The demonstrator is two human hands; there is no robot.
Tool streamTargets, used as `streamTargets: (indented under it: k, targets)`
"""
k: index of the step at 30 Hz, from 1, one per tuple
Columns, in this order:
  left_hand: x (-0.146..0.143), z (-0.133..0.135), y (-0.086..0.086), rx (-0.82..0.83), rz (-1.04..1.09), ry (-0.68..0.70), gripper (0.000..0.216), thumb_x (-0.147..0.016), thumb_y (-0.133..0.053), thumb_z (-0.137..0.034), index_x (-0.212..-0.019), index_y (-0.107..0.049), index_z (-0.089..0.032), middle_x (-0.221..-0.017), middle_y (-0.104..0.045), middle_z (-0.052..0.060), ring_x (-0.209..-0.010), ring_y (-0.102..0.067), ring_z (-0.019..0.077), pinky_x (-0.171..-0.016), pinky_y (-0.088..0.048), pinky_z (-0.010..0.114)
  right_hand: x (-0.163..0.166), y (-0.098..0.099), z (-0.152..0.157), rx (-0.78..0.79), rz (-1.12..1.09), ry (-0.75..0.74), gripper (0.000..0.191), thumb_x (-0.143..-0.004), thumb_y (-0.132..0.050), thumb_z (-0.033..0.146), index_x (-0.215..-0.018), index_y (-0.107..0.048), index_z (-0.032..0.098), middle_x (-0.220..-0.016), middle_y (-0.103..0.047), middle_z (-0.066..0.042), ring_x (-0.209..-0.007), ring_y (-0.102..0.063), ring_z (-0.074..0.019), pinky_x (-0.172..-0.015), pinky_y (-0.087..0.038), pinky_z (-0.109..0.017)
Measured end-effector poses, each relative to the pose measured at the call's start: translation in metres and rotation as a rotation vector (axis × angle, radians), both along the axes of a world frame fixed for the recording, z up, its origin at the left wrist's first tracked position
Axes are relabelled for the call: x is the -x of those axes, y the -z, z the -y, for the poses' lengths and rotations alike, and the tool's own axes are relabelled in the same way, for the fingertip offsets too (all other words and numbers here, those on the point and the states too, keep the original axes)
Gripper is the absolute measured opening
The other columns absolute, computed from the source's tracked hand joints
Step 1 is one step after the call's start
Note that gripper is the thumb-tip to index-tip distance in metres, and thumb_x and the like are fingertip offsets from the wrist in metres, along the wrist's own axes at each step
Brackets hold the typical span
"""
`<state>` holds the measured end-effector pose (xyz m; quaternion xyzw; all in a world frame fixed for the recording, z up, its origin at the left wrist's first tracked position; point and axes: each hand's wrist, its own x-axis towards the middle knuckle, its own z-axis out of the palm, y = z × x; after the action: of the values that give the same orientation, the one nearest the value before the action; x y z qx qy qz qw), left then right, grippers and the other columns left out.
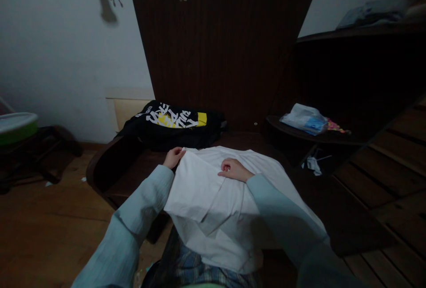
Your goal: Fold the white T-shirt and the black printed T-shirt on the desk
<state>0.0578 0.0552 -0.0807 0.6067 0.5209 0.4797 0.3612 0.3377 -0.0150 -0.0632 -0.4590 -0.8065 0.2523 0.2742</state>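
A white shirt (256,199) lies spread over the dark wooden bench and hangs over its front edge toward my lap. On its left side a sleeve-like flap (193,186) is folded over the rest of the cloth. My left hand (173,158) pinches the far left corner of the shirt. Over the middle of the cloth, my right hand (235,169) has its fingers curled, thumb and forefinger closed on the edge of the folded flap. Behind both hands rests a black garment (173,121) with white and yellow lettering.
The bench's curved armrest (104,163) rises at left. At right, a dark rounded shelf (276,124) holds a plastic-wrapped packet (304,119). A green-sided basin (18,128) stands on a dark stool at far left. Wooden slats (399,168) run along the right.
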Motion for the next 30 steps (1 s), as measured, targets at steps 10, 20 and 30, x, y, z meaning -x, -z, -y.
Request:
streamTargets:
  k: [10, 20, 30]
  targets:
    - [-0.002, 0.000, -0.004, 0.034, 0.020, -0.018, 0.048, -0.044, -0.068, -0.057, -0.064, -0.058, -0.014, -0.055, -0.054, -0.002, -0.052, -0.046, 0.0104, -0.051, -0.034, 0.023, -0.003, -0.009, 0.000, 0.365, -0.334, -0.093, 0.033, -0.057, -0.067, 0.043, -0.056, -0.046, 0.017, -0.056, -0.044, 0.005, -0.054, -0.040, -0.0085, -0.054, -0.032, -0.023]
    - [-0.006, -0.007, 0.001, 0.041, 0.046, -0.054, 0.048, -0.037, -0.072, -0.054, -0.057, -0.051, -0.016, -0.051, -0.046, -0.006, -0.049, -0.042, 0.0078, -0.049, -0.032, 0.021, -0.007, -0.015, -0.001, 0.478, -0.401, -0.128, 0.035, -0.054, -0.067, 0.038, -0.053, -0.039, 0.018, -0.050, -0.035, 0.009, -0.049, -0.031, -0.0060, -0.049, -0.021, -0.021]
    - [-0.008, -0.003, -0.003, 0.058, 0.096, -0.035, 0.049, -0.044, -0.070, -0.054, -0.070, -0.060, -0.014, -0.059, -0.056, -0.001, -0.055, -0.049, 0.0102, -0.055, -0.038, 0.023, -0.006, -0.008, -0.003, 0.478, -0.407, -0.112, 0.033, -0.056, -0.066, 0.035, -0.059, -0.038, 0.018, -0.051, -0.034, 0.010, -0.048, -0.027, -0.0051, -0.048, -0.016, -0.021]
